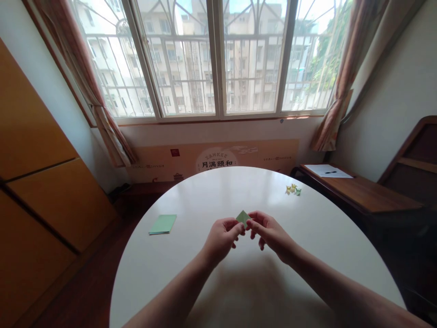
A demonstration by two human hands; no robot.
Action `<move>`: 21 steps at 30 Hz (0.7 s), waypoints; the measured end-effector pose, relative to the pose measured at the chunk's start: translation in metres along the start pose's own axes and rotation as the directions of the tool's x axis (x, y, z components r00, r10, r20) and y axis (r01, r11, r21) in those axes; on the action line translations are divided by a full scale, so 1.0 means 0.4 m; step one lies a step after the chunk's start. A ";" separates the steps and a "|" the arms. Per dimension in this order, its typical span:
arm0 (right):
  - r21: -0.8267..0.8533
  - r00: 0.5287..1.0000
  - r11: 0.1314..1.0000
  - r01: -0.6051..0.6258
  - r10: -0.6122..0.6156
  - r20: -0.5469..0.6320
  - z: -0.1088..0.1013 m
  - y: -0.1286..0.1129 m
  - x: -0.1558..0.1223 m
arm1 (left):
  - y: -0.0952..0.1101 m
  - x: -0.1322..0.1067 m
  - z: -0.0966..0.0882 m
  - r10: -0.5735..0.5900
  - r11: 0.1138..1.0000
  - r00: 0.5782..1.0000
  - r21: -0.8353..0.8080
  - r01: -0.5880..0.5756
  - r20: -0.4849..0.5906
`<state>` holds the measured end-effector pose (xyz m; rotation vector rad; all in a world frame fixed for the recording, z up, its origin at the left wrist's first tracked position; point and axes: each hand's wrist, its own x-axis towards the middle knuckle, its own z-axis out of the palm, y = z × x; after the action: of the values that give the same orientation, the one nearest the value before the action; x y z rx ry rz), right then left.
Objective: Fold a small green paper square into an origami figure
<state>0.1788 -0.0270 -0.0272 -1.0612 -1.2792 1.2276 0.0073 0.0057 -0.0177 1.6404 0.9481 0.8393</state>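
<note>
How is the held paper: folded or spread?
Folded: the paper, held by left hand and right hand, is a diamond far smaller than the green stack.

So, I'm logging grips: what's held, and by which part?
Green folded paper, pinched at its sides: left hand on the left, right hand opposite.

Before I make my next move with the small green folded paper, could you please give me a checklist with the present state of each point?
1. Small green folded paper held by left hand and right hand: ok.
2. Its edges precisely aligned: cannot tell, too small.
3. Light-green square paper stack apart from both hands: ok, on the left of the round white table.
4. Little yellow and green folded paper pieces apart from both hands: ok, near the table's far right edge.
</note>
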 end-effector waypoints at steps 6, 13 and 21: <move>0.033 1.000 0.999 -0.026 0.025 0.005 0.001 -0.005 -0.004 | 0.000 -0.001 -0.004 0.013 1.000 1.000 0.016 -0.013 -0.007; 0.036 0.996 0.996 -0.077 0.076 0.041 -0.011 -0.029 -0.005 | 0.028 -0.002 -0.025 0.063 0.998 0.996 0.018 -0.062 -0.062; 0.034 0.996 0.997 -0.066 0.064 0.066 0.007 -0.030 -0.013 | 0.050 -0.011 -0.020 0.038 0.997 0.996 -0.065 -0.043 -0.080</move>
<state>0.1771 -0.0334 -0.0155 -1.0516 -1.2760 1.3389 0.0021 0.0016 0.0031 1.5835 0.9345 0.9593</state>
